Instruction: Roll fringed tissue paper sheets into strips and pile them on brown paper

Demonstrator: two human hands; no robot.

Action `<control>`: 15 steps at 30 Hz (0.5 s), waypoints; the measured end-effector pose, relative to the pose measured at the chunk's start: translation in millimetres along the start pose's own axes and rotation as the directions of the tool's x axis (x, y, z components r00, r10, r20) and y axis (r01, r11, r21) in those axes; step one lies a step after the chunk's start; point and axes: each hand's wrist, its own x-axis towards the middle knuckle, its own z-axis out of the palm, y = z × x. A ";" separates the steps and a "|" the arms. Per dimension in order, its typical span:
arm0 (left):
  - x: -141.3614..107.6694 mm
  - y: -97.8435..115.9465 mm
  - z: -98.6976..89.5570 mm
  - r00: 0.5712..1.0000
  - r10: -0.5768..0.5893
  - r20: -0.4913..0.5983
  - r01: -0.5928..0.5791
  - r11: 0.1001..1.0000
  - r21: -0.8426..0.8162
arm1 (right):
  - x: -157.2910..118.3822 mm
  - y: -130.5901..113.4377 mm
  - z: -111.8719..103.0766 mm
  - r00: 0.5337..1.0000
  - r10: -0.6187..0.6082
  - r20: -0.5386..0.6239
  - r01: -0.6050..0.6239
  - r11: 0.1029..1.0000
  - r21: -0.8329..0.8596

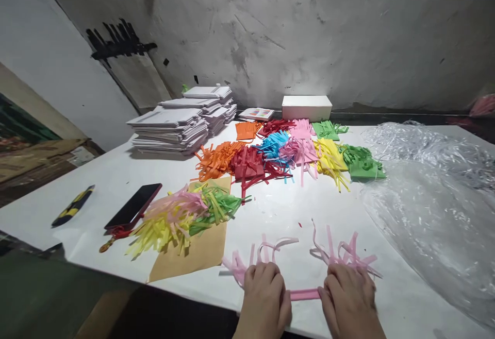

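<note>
At 6 o'clock, at the near edge of the counter [270, 210], the left hand [265, 298] and the right hand [350, 303] lie palm-down with fingers curled, each clamped on one end of a pink fringed paper strip [305, 293]. The uncut band runs flat between the two hands, apparently so that it stays stretched, while the cut fringes fan away from the person toward 12 o'clock, clear of the hands. At 10 o'clock from the hands, a mixed pile of yellow, pink and green fringes [181, 218] rests on a brown paper sheet [197, 256], which keeps that batch apart from the rest. Just beyond it at 9 to 10 o'clock lie a dark phone [133, 206] and, farther left, a yellow-and-black utility knife [73, 206], both outside the working zone. At 3 o'clock a clear plastic sheet [425, 200] covers the right side of the counter. At 12 o'clock, fringes are sorted by colour into a row of piles [286, 156], orange through green. Behind these stand stacks of white sheets [170, 130] at 11 o'clock and a white box [307, 108] against the wall.
</note>
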 end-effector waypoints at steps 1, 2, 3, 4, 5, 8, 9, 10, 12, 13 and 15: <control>1.4 0.0 2.4 1.000 0.014 -0.004 -0.014 1.000 0.006 | 1.2 -1.7 0.1 1.000 -0.004 -0.017 0.004 1.000 -0.011; 3.0 -0.6 3.9 0.998 0.056 -0.006 -0.056 0.998 0.002 | 2.5 -3.3 -0.3 0.999 -0.035 -0.038 0.035 0.999 0.000; 4.5 -1.7 4.3 0.993 0.121 -0.007 -0.121 0.993 -0.007 | 4.0 -4.7 -1.2 0.994 -0.092 -0.052 0.094 0.995 0.035; 5.9 -3.1 3.7 0.981 0.195 -0.005 -0.195 0.981 -0.015 | 5.7 -6.0 -2.5 0.985 -0.166 -0.048 0.170 0.982 0.087; 7.0 -4.4 2.3 0.964 0.265 0.002 -0.265 0.964 -0.018 | 7.3 -7.1 -4.2 0.970 -0.239 -0.037 0.242 0.960 0.142; 6.5 -8.3 -3.0 0.920 0.389 0.041 -0.388 0.921 -0.022 | 10.2 -8.9 -9.6 0.944 -0.329 -0.011 0.321 0.911 0.258; 4.8 -9.6 -4.0 0.909 0.414 0.045 -0.414 0.910 -0.028 | 9.6 -8.7 -10.9 0.945 -0.326 -0.029 0.322 0.910 0.263; 2.5 -10.8 -4.1 0.895 0.444 0.049 -0.443 0.896 -0.032 | 8.0 -8.2 -11.6 0.944 -0.327 -0.052 0.329 0.909 0.256; -3.0 -12.8 -2.5 0.864 0.501 0.049 -0.499 0.866 -0.033 | 1.9 -6.3 -10.5 0.932 -0.353 -0.085 0.363 0.902 0.234; -5.6 -13.5 -1.2 0.855 0.517 0.042 -0.516 0.856 -0.032 | -2.1 -5.3 -8.7 0.926 -0.364 -0.101 0.378 0.899 0.220; -9.0 -14.1 1.1 0.851 0.525 0.014 -0.524 0.850 -0.047 | -10.7 -3.5 -4.1 0.921 -0.360 -0.151 0.385 0.899 0.207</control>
